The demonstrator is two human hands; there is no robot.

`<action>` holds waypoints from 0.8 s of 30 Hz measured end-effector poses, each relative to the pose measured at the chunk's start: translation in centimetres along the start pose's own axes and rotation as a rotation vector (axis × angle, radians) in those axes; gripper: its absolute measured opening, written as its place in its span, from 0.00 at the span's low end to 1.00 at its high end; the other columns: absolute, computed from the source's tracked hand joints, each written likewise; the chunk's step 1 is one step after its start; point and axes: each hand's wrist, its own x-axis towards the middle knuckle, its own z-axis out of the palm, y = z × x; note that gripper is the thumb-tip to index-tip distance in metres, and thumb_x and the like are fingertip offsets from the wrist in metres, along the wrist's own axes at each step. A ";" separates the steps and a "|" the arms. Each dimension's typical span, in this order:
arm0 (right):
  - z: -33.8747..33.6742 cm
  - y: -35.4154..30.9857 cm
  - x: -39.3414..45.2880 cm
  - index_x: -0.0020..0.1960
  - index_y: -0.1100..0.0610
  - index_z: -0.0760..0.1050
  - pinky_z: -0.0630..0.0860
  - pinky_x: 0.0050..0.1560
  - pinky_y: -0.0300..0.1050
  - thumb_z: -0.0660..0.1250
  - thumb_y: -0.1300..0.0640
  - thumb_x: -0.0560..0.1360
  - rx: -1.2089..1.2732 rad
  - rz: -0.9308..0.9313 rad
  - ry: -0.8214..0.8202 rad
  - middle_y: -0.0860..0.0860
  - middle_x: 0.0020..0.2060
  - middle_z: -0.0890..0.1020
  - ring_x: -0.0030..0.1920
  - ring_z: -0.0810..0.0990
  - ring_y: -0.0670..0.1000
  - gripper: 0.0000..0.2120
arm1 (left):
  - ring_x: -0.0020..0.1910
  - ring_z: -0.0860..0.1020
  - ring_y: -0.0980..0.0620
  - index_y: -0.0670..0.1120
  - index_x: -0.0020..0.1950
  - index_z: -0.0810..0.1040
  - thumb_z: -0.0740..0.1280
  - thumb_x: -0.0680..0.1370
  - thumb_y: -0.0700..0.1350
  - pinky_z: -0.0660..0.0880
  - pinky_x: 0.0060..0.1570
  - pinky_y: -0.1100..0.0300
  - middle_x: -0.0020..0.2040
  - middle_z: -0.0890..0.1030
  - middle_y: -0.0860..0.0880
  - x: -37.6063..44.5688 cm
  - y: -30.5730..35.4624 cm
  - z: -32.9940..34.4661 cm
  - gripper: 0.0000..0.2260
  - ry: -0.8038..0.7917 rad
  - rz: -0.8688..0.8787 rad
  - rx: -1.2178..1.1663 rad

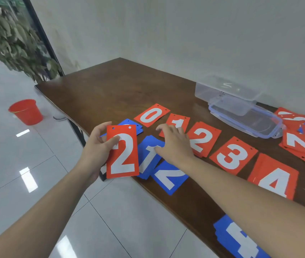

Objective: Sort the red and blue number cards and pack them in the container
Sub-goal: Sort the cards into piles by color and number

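2 hands on the job: the left hand (96,146) pinches a red 2 card (122,151) by its long edge, thumb across the face, held above the table's near corner. The right hand (174,144) hangs over the blue 1 card (149,157) with relaxed fingers, gripping nothing as far as I can see.

Cards look thin, light, fairly stiff and slick, so I'd grab by an edge, or slide one off the table (101,90) lip to get under it.

Red 0 (151,114), a red 2 pile (202,139), 3 (232,155) and 4 (276,179) sit in a row; the blue 2 (169,176) overhangs the edge. An unsorted heap (304,140) crowds the clear container (228,90) and its lid (244,118). A red bucket (26,111) is on the floor.
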 end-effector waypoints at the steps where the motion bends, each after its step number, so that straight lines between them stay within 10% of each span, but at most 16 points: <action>1: -0.4 0.4 -0.2 0.67 0.47 0.67 0.68 0.62 0.48 0.71 0.50 0.76 0.033 -0.006 0.019 0.46 0.62 0.75 0.64 0.69 0.52 0.22 | 0.42 0.86 0.52 0.59 0.68 0.71 0.69 0.80 0.46 0.82 0.36 0.54 0.52 0.83 0.54 0.1 0.1 0.4 0.18 -0.015 -0.003 0.010; 9: -5.9 7.6 -3.1 0.57 0.46 0.75 0.71 0.54 0.45 0.67 0.54 0.77 0.223 0.159 0.066 0.41 0.49 0.78 0.54 0.72 0.47 0.09 | 0.45 0.86 0.46 0.62 0.65 0.73 0.70 0.80 0.46 0.83 0.47 0.40 0.50 0.86 0.49 0.3 1.4 7.3 0.17 -0.216 0.021 0.036; 18: -10.9 14.2 -7.6 0.56 0.45 0.75 0.72 0.55 0.44 0.66 0.55 0.77 0.210 0.329 0.186 0.40 0.49 0.78 0.55 0.73 0.46 0.09 | 0.61 0.80 0.47 0.68 0.71 0.68 0.68 0.81 0.48 0.84 0.47 0.47 0.72 0.72 0.48 1.9 2.9 16.8 0.23 -0.410 0.150 0.291; 24: -12.5 16.5 -10.0 0.57 0.46 0.76 0.75 0.54 0.43 0.67 0.55 0.79 0.168 0.403 0.247 0.40 0.48 0.78 0.54 0.76 0.45 0.08 | 0.44 0.79 0.59 0.57 0.75 0.67 0.69 0.81 0.43 0.77 0.34 0.66 0.53 0.78 0.54 4.7 3.2 22.9 0.24 -0.471 0.217 0.317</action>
